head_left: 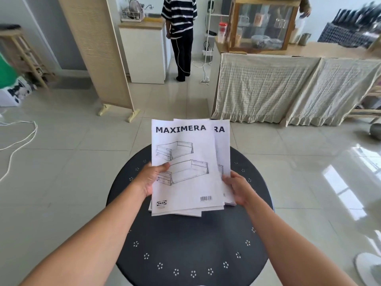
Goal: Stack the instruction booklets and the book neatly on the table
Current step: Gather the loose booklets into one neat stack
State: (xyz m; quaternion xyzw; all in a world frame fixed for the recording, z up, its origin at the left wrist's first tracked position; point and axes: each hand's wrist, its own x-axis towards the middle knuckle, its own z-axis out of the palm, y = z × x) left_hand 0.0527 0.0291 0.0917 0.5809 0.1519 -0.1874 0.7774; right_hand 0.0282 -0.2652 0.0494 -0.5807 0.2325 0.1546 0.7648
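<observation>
A white instruction booklet (185,162) titled MAXIMERA, with drawer drawings on its cover, is on top of a loose pile held above the round black table (191,244). A second booklet (223,145) sticks out to the right from under it, and more page edges show at the bottom. My left hand (150,178) grips the pile's left edge, thumb on the cover. My right hand (239,187) holds the right edge. No book can be told apart in the pile.
A person in a striped shirt (179,15) stands at the back by a white cabinet. A folding screen (99,54) stands left, a cloth-draped counter (288,87) right. A white cable (18,139) lies on the tiled floor. A white fan base (369,267) sits at lower right.
</observation>
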